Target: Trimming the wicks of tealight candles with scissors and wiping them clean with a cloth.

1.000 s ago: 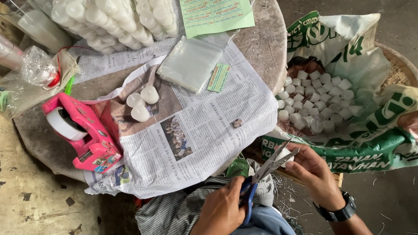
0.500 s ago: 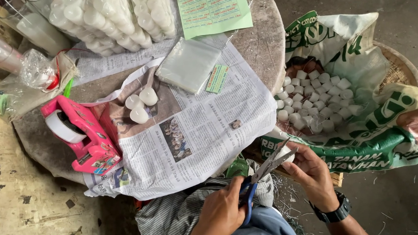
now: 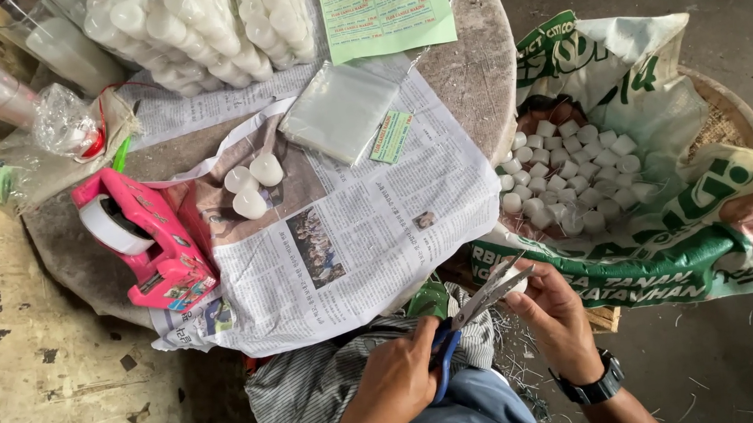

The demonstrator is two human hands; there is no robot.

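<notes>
Holding steady since a second ago, left hand (image 3: 399,382) grips half-open scissors (image 3: 478,306) whose blades bracket the candle (image 3: 516,283) pinched in right hand (image 3: 557,318) fingertips.

A round stone counter (image 3: 472,61) carries a spread newspaper (image 3: 369,230). On the paper's upper left lie three white candles (image 3: 247,186), touching one another. Left of them a pink tape dispenser (image 3: 151,243) with a white roll rests partly on the paper. A stack of clear plastic bags (image 3: 341,107) lies near the paper's top edge, with a small green label (image 3: 391,137) just beside it. Above, a green printed sheet (image 3: 383,9) sits next to bagged white candles (image 3: 192,29). A crumpled clear bag (image 3: 65,124) lies at the far left. Right of the counter, a woven basket (image 3: 736,112) holds a green and white sack (image 3: 665,242) filled with loose white candles (image 3: 571,174)
</notes>
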